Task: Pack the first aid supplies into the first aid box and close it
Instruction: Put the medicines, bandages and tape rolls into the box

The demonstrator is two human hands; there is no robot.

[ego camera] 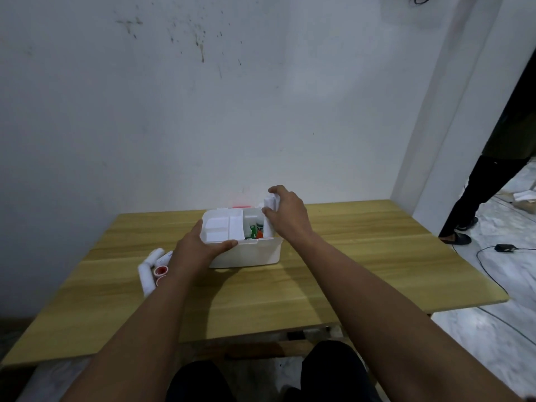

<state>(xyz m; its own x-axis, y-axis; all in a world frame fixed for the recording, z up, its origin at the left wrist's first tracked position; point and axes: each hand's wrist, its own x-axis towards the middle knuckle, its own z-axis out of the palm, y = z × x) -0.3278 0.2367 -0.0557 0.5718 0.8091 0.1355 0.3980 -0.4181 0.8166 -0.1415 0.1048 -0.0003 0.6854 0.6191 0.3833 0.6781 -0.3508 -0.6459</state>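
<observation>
A single head-worn wide-angle view looks forward and down from above the seated person's lap, across the wooden table (348, 256) toward the white wall (232, 111); both forearms reach away from the lens.

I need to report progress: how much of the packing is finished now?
Done: some supplies already sit in the open first aid box. In hand: the left hand steadies the box and the right hand lowers a white item into it. Left: the bandage rolls and tape roll on the table, then closing.
</observation>
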